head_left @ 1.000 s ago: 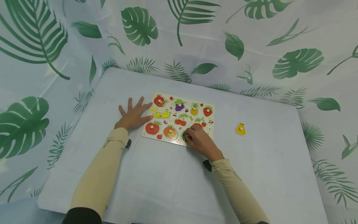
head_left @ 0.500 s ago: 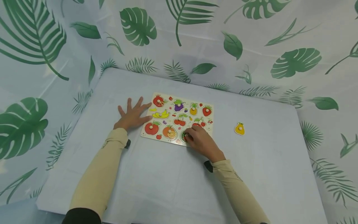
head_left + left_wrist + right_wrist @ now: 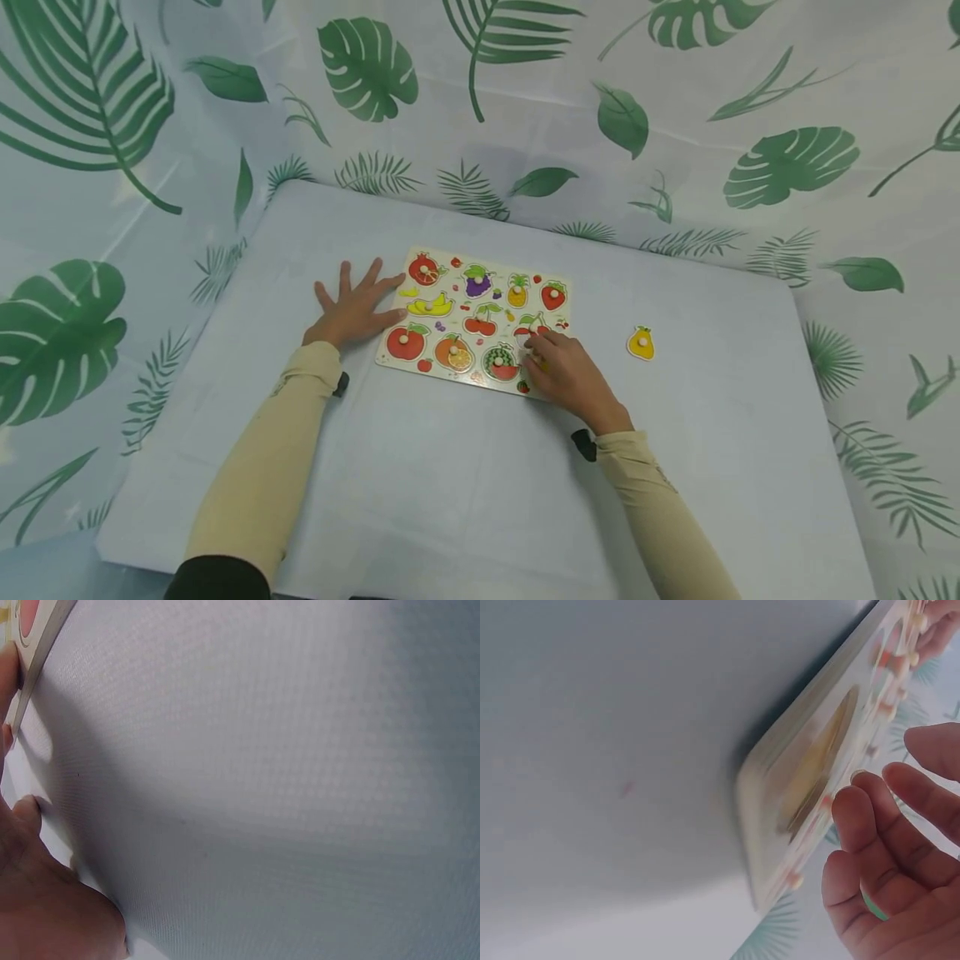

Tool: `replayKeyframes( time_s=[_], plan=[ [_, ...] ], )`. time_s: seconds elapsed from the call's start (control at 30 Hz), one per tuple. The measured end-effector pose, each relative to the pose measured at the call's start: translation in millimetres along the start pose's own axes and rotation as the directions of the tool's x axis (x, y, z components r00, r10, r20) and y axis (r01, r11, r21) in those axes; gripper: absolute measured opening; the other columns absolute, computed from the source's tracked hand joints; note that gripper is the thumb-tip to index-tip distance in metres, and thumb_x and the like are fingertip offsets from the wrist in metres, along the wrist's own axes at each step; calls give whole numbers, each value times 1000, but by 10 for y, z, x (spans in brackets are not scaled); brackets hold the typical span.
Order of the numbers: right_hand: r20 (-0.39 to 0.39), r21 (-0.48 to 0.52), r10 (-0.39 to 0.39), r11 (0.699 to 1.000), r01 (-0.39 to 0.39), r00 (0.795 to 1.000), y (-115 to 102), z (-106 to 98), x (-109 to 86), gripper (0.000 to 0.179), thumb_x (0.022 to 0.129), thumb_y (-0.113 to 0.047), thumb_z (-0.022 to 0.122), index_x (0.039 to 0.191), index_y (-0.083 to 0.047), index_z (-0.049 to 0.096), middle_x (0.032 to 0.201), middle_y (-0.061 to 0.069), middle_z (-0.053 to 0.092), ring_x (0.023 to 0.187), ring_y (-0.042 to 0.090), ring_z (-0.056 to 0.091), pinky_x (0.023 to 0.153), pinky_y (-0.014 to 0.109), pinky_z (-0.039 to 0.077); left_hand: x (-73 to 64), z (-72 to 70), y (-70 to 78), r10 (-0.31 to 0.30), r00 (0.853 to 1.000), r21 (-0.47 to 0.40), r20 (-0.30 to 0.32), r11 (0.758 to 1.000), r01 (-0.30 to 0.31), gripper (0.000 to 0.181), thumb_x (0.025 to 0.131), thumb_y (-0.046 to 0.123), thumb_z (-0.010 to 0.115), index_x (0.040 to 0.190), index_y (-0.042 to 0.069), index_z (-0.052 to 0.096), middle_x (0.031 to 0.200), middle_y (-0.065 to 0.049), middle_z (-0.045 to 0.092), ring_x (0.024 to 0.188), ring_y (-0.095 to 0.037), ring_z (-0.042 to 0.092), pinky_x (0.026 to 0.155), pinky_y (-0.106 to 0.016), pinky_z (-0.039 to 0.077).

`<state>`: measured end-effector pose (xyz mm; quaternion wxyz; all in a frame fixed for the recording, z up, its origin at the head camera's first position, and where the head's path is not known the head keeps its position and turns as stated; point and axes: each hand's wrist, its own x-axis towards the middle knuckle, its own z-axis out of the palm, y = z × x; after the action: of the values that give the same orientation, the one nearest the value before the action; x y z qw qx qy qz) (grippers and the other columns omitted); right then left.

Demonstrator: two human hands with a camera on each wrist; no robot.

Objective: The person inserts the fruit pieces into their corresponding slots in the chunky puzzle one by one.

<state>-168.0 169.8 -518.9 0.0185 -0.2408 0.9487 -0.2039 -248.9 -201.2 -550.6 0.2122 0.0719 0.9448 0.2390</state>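
Note:
A fruit puzzle board with knobbed pieces lies on the table. My left hand is spread flat at its left edge, thumb and a finger touching the rim; in the left wrist view that hand shows only partly. Over the board's lower right corner hovers my right hand, fingers loosely bent and holding nothing. Just left of those fingers, the watermelon piece sits in its slot. The right wrist view shows a bare yellowish recess near the board's corner, below the fingertips. The cherry piece is partly hidden.
To the right of the board, a yellow pear piece with a knob lies on the white-covered table. A leaf-printed cloth hangs behind the table and along its sides.
My right hand has let go of the watermelon piece and moved a little to the right, uncovering it. The left hand stays on the board's edge.

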Motion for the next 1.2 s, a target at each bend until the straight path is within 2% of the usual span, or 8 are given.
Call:
replayKeyframes(
  time_s=[0.3, 0.5, 0.8, 1.07, 1.2],
  plan=[
    [-18, 24, 34, 999, -33, 999, 193, -133, -127, 24, 97, -8, 79, 118, 4, 74, 110, 16, 74, 94, 30, 70, 92, 50, 59, -1, 3, 27, -6, 1000, 8, 2, 1000, 6, 79, 106, 55, 58, 172, 28, 26, 180, -8, -8, 156, -47, -31, 112, -79, -22],
    [-51, 5, 59, 998, -58, 997, 357, -236, -234, 22, 98, -5, 76, 118, 4, 74, 111, 17, 72, 91, 30, 70, 84, 47, 61, 28, 12, 60, 10, 1000, -6, 2, 1000, -10, 78, 106, 54, 58, 172, 27, 26, 180, -9, -8, 156, -48, -30, 112, -79, -22],
    [-62, -3, 112, 994, -112, 992, 446, -320, -282, 26, 98, -4, 76, 123, 5, 72, 118, 22, 70, 96, 36, 70, 83, 49, 62, -32, -10, -4, 6, 1000, -18, 0, 1000, -6, 78, 106, 53, 58, 172, 25, 27, 180, -11, -8, 155, -49, -31, 110, -80, -24],
    [-127, -15, 154, 987, -157, 980, 623, -404, -345, 25, 96, 0, 76, 120, 7, 73, 115, 23, 70, 95, 38, 70, 83, 52, 61, -26, -9, -6, 15, 1000, -25, -6, 1000, -16, 78, 107, 54, 57, 172, 26, 26, 180, -9, -9, 155, -47, -32, 110, -79, -25],
    [-162, -13, 151, 988, -155, 975, 717, -444, -398, 24, 95, 3, 74, 118, 9, 72, 114, 25, 69, 93, 40, 70, 81, 54, 61, -3, -6, -6, 15, 1000, -24, -5, 1000, -15, 78, 106, 54, 58, 172, 26, 27, 180, -9, -9, 155, -46, -33, 109, -79, -26]
  ],
)
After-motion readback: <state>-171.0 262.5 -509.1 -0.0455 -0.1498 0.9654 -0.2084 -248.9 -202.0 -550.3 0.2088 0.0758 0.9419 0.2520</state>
